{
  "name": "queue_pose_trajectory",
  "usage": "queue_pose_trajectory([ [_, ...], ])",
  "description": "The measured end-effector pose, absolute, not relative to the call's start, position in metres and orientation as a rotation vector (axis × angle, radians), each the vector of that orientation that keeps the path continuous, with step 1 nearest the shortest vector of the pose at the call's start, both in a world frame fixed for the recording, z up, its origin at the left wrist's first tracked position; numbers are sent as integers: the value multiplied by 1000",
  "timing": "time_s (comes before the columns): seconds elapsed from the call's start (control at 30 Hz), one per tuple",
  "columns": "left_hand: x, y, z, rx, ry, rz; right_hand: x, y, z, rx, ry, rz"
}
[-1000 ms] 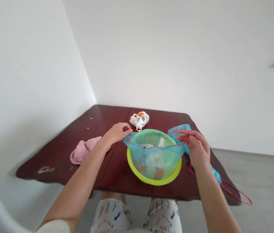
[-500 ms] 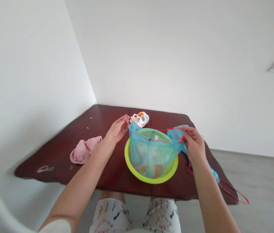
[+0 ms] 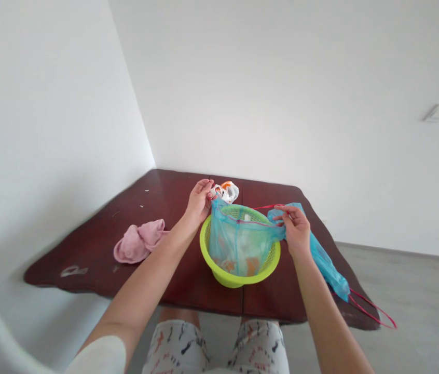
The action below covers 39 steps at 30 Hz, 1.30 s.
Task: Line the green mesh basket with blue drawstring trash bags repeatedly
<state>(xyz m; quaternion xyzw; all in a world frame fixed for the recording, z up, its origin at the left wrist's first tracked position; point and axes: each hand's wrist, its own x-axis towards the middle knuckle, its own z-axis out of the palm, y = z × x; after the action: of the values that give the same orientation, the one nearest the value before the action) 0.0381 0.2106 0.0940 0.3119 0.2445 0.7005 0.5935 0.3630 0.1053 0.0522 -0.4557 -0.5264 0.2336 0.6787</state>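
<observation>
A translucent blue drawstring garbage bag (image 3: 225, 236) hangs inside a yellow-green plastic basket (image 3: 231, 282), its mouth spread between my two hands. At the basket's back left, my left hand (image 3: 200, 200) pinches the bag's edge and its red drawstring. My right hand (image 3: 294, 227) grips the bag's opposite edge on the right, fingers closed near the red string. Through the film, white and orange shapes show in the basket; I cannot make out what they are.
The dark red table (image 3: 122, 202) bears a pink cloth (image 3: 137, 243) at left and a crumpled white-and-orange plastic bag (image 3: 230, 192) behind the basket. More blue bags (image 3: 326, 262) with a red string hang over the right edge. White walls stand behind and left.
Both hands have come closer together, the right one moving left and the left one slightly right and up. The bag's mouth is less stretched, and the basket tilts a little differently.
</observation>
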Motion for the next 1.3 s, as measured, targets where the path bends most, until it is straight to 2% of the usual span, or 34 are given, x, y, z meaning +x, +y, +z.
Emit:
queue_pose_trajectory([
  [0.17,50,217,101,737,525,1661,347,112,53,-1020,-1408,229],
  [0.4,52,217,101,800,553,1719,348,123,47,-995,-1500,326],
  [0.67,24,194,112,812,584,1813,339,98,61,-891,-1362,171],
  [0.9,-48,127,134,900,701,1524,363,37,97,-757,-1077,452],
  [1.0,-59,102,143,935,666,1559,366,22,104,-663,-1009,556],
  [1.17,-30,78,168,1218,582,1710,337,8,123,-767,-1113,459],
  [1.3,10,71,199,1519,582,1572,307,4,157,-752,-1400,411],
])
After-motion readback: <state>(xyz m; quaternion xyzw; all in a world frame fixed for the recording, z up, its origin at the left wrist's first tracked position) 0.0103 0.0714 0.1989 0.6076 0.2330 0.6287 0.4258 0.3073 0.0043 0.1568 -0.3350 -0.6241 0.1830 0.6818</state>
